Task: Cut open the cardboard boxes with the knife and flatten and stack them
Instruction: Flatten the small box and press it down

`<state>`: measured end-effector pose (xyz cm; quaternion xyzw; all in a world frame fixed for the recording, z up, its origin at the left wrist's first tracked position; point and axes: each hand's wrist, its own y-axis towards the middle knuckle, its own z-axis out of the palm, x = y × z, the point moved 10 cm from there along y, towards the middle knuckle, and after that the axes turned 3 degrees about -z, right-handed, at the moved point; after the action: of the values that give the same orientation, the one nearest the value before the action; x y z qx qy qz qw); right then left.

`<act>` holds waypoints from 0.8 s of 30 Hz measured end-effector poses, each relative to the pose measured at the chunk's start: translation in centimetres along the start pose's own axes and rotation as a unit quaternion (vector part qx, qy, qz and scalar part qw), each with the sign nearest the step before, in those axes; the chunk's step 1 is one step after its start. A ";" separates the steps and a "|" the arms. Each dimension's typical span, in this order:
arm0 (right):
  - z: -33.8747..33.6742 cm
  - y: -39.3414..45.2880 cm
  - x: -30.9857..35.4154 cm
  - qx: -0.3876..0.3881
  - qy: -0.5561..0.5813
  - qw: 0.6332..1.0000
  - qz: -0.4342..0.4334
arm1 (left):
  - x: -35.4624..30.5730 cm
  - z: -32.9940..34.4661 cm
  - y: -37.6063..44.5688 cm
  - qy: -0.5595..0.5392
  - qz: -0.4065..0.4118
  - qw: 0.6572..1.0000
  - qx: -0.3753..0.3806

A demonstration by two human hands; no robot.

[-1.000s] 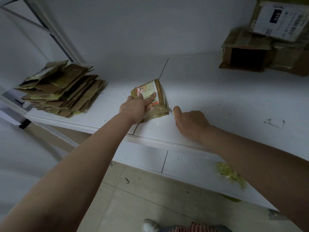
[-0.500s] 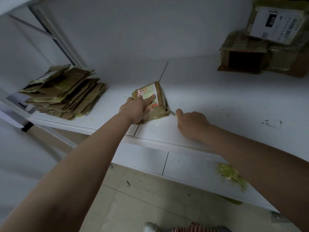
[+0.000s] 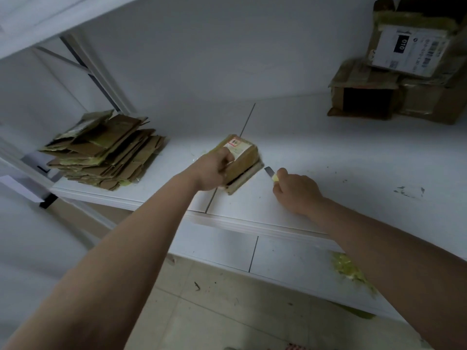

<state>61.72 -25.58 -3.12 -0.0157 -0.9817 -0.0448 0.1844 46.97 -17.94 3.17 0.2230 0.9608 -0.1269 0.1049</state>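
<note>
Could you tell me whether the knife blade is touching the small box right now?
No, the knife in the right hand is apart from the small box.

Free room lay mainly on the bare right half of the shelf (image 3: pixel 353 157), between the small box (image 3: pixel 242 160) at centre and the boxes (image 3: pixel 394 79) piled in the far right corner. The left end was blocked by a stack (image 3: pixel 103 152) of flattened cardboard, with a strip of open surface between it and the small box. The left hand (image 3: pixel 212 170) covered the small box's near left side; the right hand (image 3: pixel 295 193), with the knife (image 3: pixel 270 173), sat just right of it, a narrow gap between blade and box. The back wall (image 3: pixel 227 59) closed off the rear. An upper shelf (image 3: pixel 38 18) and slanted braces (image 3: pixel 96 72) limited headroom at far left.
</note>
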 end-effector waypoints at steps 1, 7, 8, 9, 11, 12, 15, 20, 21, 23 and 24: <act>0.0 0.0 -0.2 -0.002 0.009 1.000 0.005 | 0.7 -0.1 -0.2 0.011 0.004 1.000 0.003; 0.0 0.2 -0.2 -0.009 0.026 1.000 -0.008 | 2.3 2.2 -0.7 0.006 -0.002 1.000 0.011; 0.0 0.3 0.0 -0.008 0.026 0.999 -0.016 | 2.0 2.2 -0.6 -0.004 0.002 1.000 0.000; 0.0 0.5 0.3 -0.007 0.030 0.999 -0.025 | 1.9 2.2 -0.5 -0.010 0.005 1.000 -0.013; -0.1 0.9 0.9 -0.012 0.039 0.998 -0.038 | 2.1 2.0 -0.2 -0.006 0.008 0.999 -0.033; -0.2 1.1 1.1 -0.017 0.042 0.998 -0.041 | 2.2 2.0 -0.1 -0.007 0.010 0.999 -0.039; -0.2 1.3 1.2 -0.030 0.037 0.998 -0.045 | 2.4 2.1 0.1 -0.005 0.016 0.999 -0.051; 0.6 1.8 2.4 -0.009 -0.050 0.995 -0.089 | 2.6 1.9 0.1 0.009 0.027 0.997 -0.077; 0.7 1.8 2.5 -0.008 -0.057 0.994 -0.092 | 2.6 1.9 0.0 0.010 0.028 0.996 -0.082; 0.8 1.8 2.4 -0.010 -0.061 0.994 -0.090 | 2.6 1.8 -0.1 0.020 0.031 0.995 -0.089; 0.8 1.6 2.3 -0.012 -0.059 0.994 -0.086 | 2.6 1.9 -0.2 0.026 0.033 0.995 -0.090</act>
<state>59.35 -23.85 -2.85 0.0642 -0.9880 -0.0716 0.1210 44.86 -17.56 0.74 0.2474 0.9629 -0.0306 0.1037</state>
